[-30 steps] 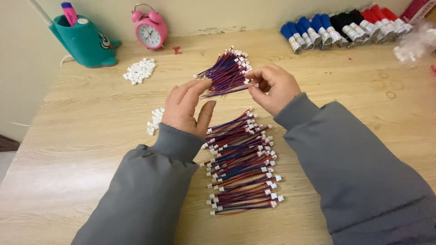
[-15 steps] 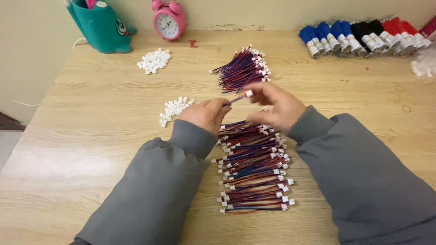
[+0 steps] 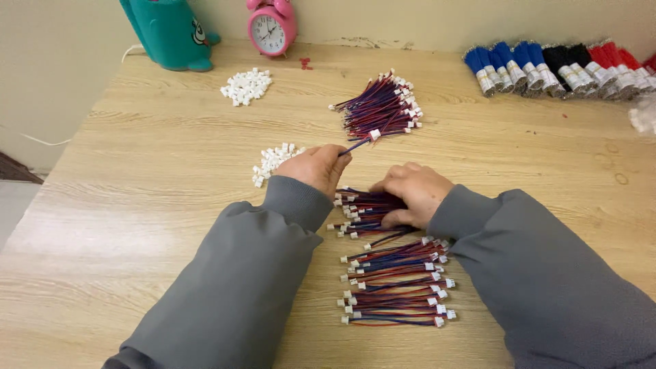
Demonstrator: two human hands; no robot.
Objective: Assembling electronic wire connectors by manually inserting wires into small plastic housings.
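Note:
My left hand (image 3: pixel 314 167) pinches one short red-and-blue wire lead (image 3: pixel 359 142) with a white plug on its far end, held just above the wooden table (image 3: pixel 157 178). My right hand (image 3: pixel 412 193) lies palm down on the top of a row of finished leads (image 3: pixel 396 287) with white plugs at both ends, fingers curled over them. A loose bundle of red-and-blue leads (image 3: pixel 379 109) lies beyond both hands. A small heap of white plastic plugs (image 3: pixel 275 161) sits right beside my left hand.
A second heap of white plugs (image 3: pixel 246 85) lies at the far left. A teal holder (image 3: pixel 167 34) and a pink alarm clock (image 3: pixel 272 27) stand by the wall. Bundles of blue, black and red wires (image 3: pixel 553 65) lie at the far right.
Both hands have dropped from the loose bundle towards me. My right hand let go of the lead and came down on the finished row; the left keeps one lead.

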